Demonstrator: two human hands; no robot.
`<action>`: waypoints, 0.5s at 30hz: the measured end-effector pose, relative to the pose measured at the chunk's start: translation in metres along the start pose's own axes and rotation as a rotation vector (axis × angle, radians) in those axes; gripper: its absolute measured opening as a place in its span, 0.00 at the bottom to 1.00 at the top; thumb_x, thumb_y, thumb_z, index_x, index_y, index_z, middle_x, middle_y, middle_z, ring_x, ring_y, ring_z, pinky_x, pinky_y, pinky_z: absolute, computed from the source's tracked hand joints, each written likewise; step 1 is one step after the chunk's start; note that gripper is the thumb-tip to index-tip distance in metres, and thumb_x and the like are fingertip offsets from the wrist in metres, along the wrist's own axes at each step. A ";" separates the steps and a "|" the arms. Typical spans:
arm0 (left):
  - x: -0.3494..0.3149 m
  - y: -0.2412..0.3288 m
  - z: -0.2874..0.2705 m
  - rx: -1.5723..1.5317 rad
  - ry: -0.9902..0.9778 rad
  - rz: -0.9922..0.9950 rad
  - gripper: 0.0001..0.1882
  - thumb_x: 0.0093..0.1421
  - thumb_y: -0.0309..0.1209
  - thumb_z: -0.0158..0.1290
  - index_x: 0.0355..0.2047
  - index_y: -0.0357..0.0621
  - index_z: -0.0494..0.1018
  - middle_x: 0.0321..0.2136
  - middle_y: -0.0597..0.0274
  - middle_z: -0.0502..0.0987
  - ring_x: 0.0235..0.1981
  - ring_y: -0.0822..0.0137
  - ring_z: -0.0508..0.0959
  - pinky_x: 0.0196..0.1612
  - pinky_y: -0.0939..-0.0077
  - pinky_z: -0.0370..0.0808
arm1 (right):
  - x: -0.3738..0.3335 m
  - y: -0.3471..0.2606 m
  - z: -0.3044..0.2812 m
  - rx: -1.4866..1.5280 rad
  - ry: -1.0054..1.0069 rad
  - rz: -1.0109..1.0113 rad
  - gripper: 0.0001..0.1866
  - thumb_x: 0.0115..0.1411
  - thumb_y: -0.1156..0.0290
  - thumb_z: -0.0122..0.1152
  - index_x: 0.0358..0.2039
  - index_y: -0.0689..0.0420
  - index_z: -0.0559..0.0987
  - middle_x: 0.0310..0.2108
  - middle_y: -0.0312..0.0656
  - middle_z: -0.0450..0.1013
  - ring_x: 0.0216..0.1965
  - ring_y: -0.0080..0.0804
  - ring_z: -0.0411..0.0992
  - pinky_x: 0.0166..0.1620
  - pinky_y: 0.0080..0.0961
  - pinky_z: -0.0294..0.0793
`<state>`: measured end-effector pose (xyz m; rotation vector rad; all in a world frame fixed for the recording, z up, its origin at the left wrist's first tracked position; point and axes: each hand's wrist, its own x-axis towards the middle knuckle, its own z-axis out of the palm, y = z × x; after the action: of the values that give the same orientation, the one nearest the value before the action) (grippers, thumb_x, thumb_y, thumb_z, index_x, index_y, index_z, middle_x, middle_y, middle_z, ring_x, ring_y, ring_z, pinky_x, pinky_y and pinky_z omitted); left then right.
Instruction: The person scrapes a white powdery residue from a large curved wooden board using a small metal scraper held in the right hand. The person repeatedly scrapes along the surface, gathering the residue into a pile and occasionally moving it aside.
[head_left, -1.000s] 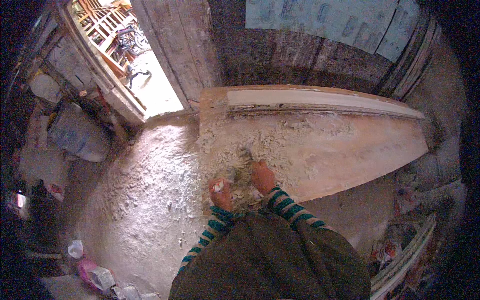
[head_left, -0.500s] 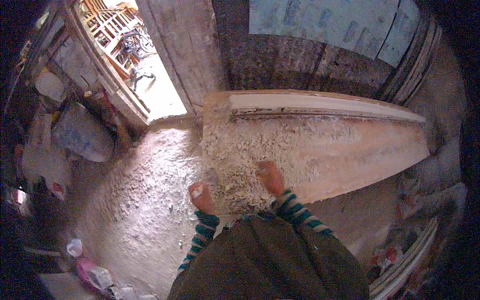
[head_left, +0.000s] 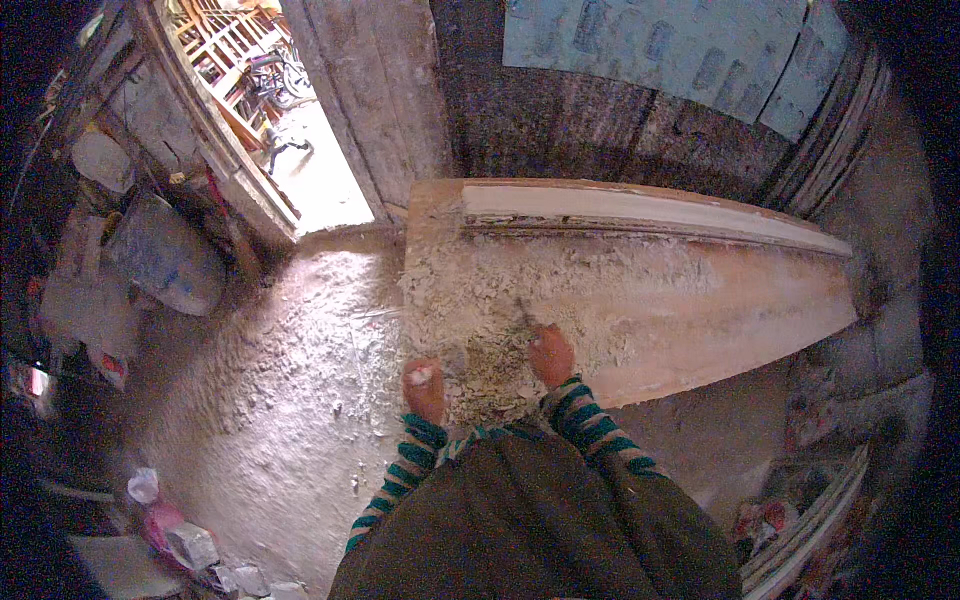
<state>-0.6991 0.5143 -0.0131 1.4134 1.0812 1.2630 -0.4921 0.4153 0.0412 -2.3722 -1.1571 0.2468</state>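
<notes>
A wooden board lies before me, its left half covered with crumbly pale plaster-like material. My left hand is closed at the board's near left edge, with something whitish at its fingers. Beside it is a blurred grey flat blade, which looks like a scraper in that hand. My right hand is closed over the material, around a thin dark tool that points away and to the left. The tool's handle is hidden by the fingers, so its exact kind cannot be told.
A white-faced strip runs along the board's far edge. Left of the board is a rough, dusty floor. A bright doorway opens at the far left. A blue-grey container stands left; a pink bag lies near left.
My left hand has shifted slightly right, with the grey blade. My right hand has drawn a little nearer and right; its thin tool now shows more clearly.
</notes>
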 end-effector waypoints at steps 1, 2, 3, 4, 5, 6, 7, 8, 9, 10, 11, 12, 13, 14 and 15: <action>0.010 0.001 -0.013 0.025 0.001 0.035 0.05 0.52 0.23 0.52 0.29 0.43 0.68 0.28 0.64 0.71 0.30 0.71 0.71 0.37 0.77 0.71 | -0.005 -0.015 0.003 0.037 -0.033 -0.017 0.18 0.49 0.68 0.58 0.43 0.55 0.72 0.41 0.50 0.68 0.41 0.49 0.69 0.40 0.42 0.70; 0.019 0.002 -0.025 0.054 0.004 0.071 0.06 0.52 0.24 0.53 0.30 0.43 0.68 0.28 0.64 0.70 0.30 0.71 0.70 0.37 0.78 0.71 | -0.010 -0.027 0.006 0.079 -0.068 -0.037 0.19 0.49 0.68 0.57 0.43 0.55 0.72 0.41 0.49 0.68 0.41 0.49 0.69 0.40 0.42 0.70; 0.025 0.005 -0.036 0.071 0.002 0.065 0.05 0.53 0.24 0.53 0.30 0.43 0.68 0.28 0.64 0.70 0.30 0.71 0.71 0.37 0.78 0.71 | -0.014 -0.040 0.004 0.115 -0.111 -0.050 0.19 0.49 0.68 0.57 0.43 0.56 0.72 0.40 0.49 0.69 0.41 0.49 0.69 0.41 0.41 0.70; 0.032 0.009 -0.046 0.087 0.002 0.061 0.05 0.54 0.25 0.53 0.30 0.43 0.68 0.28 0.64 0.70 0.30 0.71 0.71 0.36 0.78 0.70 | -0.017 -0.053 0.000 0.151 -0.153 -0.067 0.19 0.49 0.68 0.57 0.44 0.56 0.72 0.40 0.49 0.69 0.41 0.49 0.69 0.41 0.40 0.70; 0.034 0.012 -0.051 0.103 0.000 0.057 0.05 0.54 0.26 0.53 0.30 0.43 0.67 0.28 0.64 0.70 0.30 0.71 0.71 0.36 0.78 0.70 | -0.019 -0.058 -0.002 0.189 -0.195 -0.083 0.19 0.49 0.68 0.57 0.44 0.57 0.73 0.39 0.49 0.69 0.41 0.49 0.69 0.42 0.40 0.70; 0.034 0.026 -0.050 0.050 0.029 0.044 0.05 0.54 0.25 0.53 0.30 0.43 0.67 0.28 0.64 0.70 0.30 0.71 0.71 0.36 0.78 0.70 | -0.018 -0.054 0.000 0.212 -0.151 -0.135 0.19 0.49 0.68 0.57 0.43 0.57 0.73 0.39 0.48 0.69 0.41 0.49 0.69 0.42 0.39 0.70; 0.034 0.043 -0.046 -0.004 0.054 0.028 0.05 0.54 0.24 0.53 0.30 0.43 0.67 0.28 0.65 0.70 0.30 0.71 0.71 0.36 0.78 0.70 | -0.016 -0.042 0.004 0.235 -0.108 -0.183 0.18 0.49 0.68 0.57 0.42 0.57 0.73 0.39 0.48 0.69 0.41 0.49 0.69 0.43 0.38 0.70; 0.034 0.052 -0.039 -0.057 0.078 0.011 0.05 0.54 0.24 0.53 0.30 0.44 0.67 0.28 0.65 0.70 0.30 0.71 0.71 0.36 0.78 0.70 | -0.014 -0.029 0.007 0.257 -0.065 -0.230 0.18 0.49 0.68 0.57 0.42 0.57 0.73 0.39 0.48 0.69 0.41 0.48 0.69 0.43 0.38 0.70; 0.034 0.053 -0.035 -0.020 0.094 0.152 0.06 0.54 0.23 0.53 0.30 0.44 0.67 0.27 0.65 0.69 0.30 0.72 0.70 0.36 0.79 0.70 | -0.011 -0.015 0.005 0.243 -0.022 -0.188 0.17 0.49 0.68 0.57 0.41 0.57 0.74 0.39 0.48 0.69 0.41 0.48 0.69 0.43 0.37 0.70; 0.031 0.044 -0.033 -0.081 0.075 0.124 0.06 0.53 0.23 0.53 0.30 0.43 0.67 0.27 0.65 0.70 0.31 0.72 0.70 0.36 0.79 0.70 | -0.007 0.000 -0.001 0.226 0.016 -0.154 0.16 0.49 0.67 0.57 0.39 0.57 0.74 0.39 0.49 0.69 0.41 0.48 0.68 0.43 0.37 0.70; 0.027 0.029 -0.027 -0.146 0.056 0.096 0.07 0.53 0.23 0.54 0.30 0.43 0.67 0.28 0.66 0.70 0.31 0.72 0.70 0.37 0.79 0.70 | -0.001 0.011 -0.015 0.179 0.069 -0.054 0.16 0.48 0.67 0.58 0.39 0.57 0.74 0.39 0.49 0.69 0.41 0.49 0.68 0.43 0.38 0.70; 0.021 0.021 -0.021 -0.208 0.034 0.068 0.07 0.53 0.23 0.54 0.30 0.43 0.67 0.28 0.66 0.70 0.31 0.72 0.70 0.38 0.80 0.70 | 0.003 0.021 -0.026 0.134 0.121 0.048 0.16 0.48 0.67 0.58 0.39 0.56 0.73 0.39 0.50 0.69 0.41 0.50 0.68 0.43 0.39 0.70; 0.010 0.060 -0.001 -0.092 0.065 0.047 0.07 0.53 0.24 0.54 0.31 0.42 0.67 0.27 0.66 0.69 0.31 0.72 0.70 0.37 0.78 0.70 | 0.004 0.032 -0.027 0.081 0.106 0.062 0.17 0.48 0.67 0.57 0.40 0.56 0.73 0.39 0.50 0.69 0.41 0.51 0.68 0.42 0.39 0.70; 0.002 0.045 0.009 -0.096 -0.055 0.092 0.08 0.53 0.24 0.54 0.31 0.42 0.67 0.27 0.65 0.70 0.31 0.72 0.70 0.37 0.77 0.70 | 0.008 0.042 -0.023 0.029 0.091 0.073 0.17 0.48 0.67 0.57 0.40 0.56 0.72 0.40 0.50 0.69 0.40 0.51 0.68 0.42 0.40 0.70; -0.005 0.033 0.013 -0.096 -0.174 0.136 0.08 0.53 0.24 0.55 0.32 0.42 0.67 0.27 0.65 0.70 0.31 0.72 0.70 0.37 0.76 0.70 | 0.010 0.046 -0.018 -0.021 0.074 0.083 0.18 0.48 0.67 0.57 0.41 0.55 0.72 0.40 0.51 0.68 0.40 0.52 0.68 0.41 0.41 0.70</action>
<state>-0.6852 0.5017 0.0178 1.5134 0.8090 1.2447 -0.4479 0.3930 0.0346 -2.4294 -1.0337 0.1741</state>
